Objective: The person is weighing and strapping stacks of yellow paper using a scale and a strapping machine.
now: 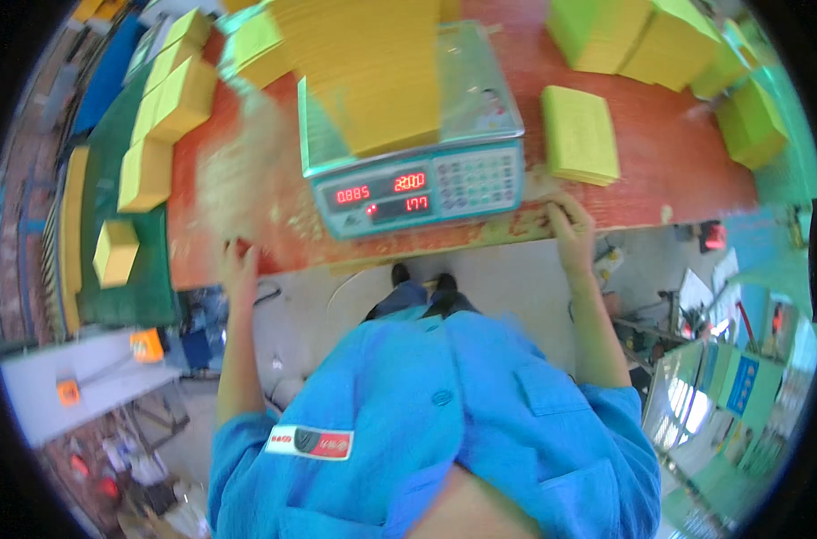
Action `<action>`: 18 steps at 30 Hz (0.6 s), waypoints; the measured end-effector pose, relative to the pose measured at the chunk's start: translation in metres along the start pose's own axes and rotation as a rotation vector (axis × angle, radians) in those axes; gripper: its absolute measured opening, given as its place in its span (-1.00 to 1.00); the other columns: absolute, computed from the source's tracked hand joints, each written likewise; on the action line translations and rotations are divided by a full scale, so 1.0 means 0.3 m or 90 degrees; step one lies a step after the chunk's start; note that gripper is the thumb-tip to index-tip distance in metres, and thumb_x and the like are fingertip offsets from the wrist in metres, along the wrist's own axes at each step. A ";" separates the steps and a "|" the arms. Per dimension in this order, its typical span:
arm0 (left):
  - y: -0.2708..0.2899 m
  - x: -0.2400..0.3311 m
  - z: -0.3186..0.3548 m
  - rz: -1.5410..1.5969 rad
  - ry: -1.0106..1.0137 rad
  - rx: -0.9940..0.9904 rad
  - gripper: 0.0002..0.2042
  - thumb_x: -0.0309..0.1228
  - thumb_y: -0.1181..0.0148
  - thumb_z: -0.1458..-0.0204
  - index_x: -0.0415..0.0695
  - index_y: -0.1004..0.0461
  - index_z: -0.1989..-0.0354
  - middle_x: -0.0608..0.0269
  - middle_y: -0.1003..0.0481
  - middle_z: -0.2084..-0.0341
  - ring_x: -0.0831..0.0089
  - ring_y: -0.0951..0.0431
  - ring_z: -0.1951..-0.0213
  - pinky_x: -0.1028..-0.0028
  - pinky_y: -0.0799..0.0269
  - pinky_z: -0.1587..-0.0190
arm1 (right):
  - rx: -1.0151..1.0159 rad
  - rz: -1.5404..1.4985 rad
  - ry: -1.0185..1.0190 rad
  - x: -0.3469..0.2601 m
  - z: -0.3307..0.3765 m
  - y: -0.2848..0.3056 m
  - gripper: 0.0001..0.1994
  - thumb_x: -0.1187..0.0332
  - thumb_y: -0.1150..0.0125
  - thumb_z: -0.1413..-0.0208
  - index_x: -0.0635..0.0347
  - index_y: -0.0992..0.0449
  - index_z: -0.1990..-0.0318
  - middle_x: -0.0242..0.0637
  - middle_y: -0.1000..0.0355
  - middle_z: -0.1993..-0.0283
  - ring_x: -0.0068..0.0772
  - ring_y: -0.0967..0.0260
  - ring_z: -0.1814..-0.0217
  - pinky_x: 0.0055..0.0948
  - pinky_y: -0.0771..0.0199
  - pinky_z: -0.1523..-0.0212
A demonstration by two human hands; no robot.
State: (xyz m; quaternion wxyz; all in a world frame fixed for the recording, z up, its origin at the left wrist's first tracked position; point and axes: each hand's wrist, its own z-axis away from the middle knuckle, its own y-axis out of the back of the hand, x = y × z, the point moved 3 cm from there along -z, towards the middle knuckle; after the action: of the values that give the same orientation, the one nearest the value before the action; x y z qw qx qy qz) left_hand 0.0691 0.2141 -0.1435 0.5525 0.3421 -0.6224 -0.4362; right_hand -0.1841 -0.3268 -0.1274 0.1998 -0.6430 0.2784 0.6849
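Note:
A teal-and-silver digital weighing scale stands near the front edge of the red worn table, its red display lit. On its pan rests a tall block of yellow paper sheets, its top running out of view. At the table's front edge, left of the scale, is my left hand, slightly blurred, fingertips apart with nothing seen between them. My right hand is at the edge right of the scale, fingers loosely bent and apart. Just beyond it lies a smaller stack of yellow sheets. Neither hand touches the paper.
More yellow stacks line the table's left side, and others stand at the far right. A lone yellow block sits on a green surface to the left. Part of the red tabletop looks smeared and blurred.

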 end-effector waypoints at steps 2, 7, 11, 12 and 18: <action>0.062 0.060 0.004 0.096 -0.059 0.175 -0.67 -0.33 -0.09 -0.15 -0.28 -0.43 -0.02 -0.01 -0.46 0.01 0.18 -0.45 -0.06 0.33 -0.34 -0.10 | -0.024 -0.009 0.045 0.015 -0.005 -0.031 -0.85 0.51 -0.02 -0.21 0.25 -0.54 0.18 -0.41 -0.45 0.39 -0.69 -0.36 0.41 -0.70 -0.33 0.43; 0.184 0.737 0.064 0.351 -0.359 -0.019 -0.79 -0.55 -0.17 -0.03 -0.23 -0.52 0.13 0.06 -0.54 0.14 0.23 -0.53 0.07 0.36 -0.41 -0.01 | -0.036 -0.038 0.017 0.043 -0.009 -0.038 -0.87 0.47 -0.05 -0.20 0.26 -0.53 0.20 -0.42 -0.46 0.38 -0.68 -0.37 0.41 -0.69 -0.36 0.42; 0.091 1.231 0.129 0.463 -0.690 -0.266 -0.81 -0.63 -0.19 0.08 -0.25 -0.52 0.25 0.06 -0.52 0.11 0.14 -0.55 0.10 0.33 -0.43 0.03 | 0.003 -0.053 -0.035 0.009 0.007 -0.008 -0.86 0.43 -0.05 -0.21 0.27 -0.52 0.21 -0.41 -0.46 0.39 -0.68 -0.38 0.42 -0.69 -0.36 0.42; 0.029 1.320 0.136 0.469 -0.725 -0.274 -0.84 -0.62 -0.19 0.07 -0.25 -0.51 0.26 0.06 -0.52 0.13 0.12 -0.55 0.10 0.33 -0.44 0.05 | 0.002 -0.054 -0.031 0.017 0.007 0.004 -0.85 0.42 -0.05 -0.22 0.27 -0.52 0.21 -0.41 -0.46 0.40 -0.67 -0.38 0.42 -0.68 -0.37 0.41; -0.350 1.690 0.094 0.407 -0.746 -0.237 -0.86 -0.49 -0.25 0.07 -0.24 -0.48 0.33 0.05 -0.50 0.13 0.08 -0.52 0.12 0.25 -0.43 0.06 | 0.029 -0.094 0.031 0.029 0.002 -0.010 -0.84 0.40 -0.05 -0.22 0.28 -0.53 0.23 -0.42 -0.46 0.41 -0.61 -0.41 0.39 -0.61 -0.43 0.36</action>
State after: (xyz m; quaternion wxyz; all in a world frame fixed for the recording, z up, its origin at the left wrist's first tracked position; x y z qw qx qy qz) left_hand -0.0433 -0.2819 -0.0430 0.2760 -0.2509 -0.8032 -0.4645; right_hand -0.1834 -0.3247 -0.1364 0.2574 -0.6735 0.2502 0.6462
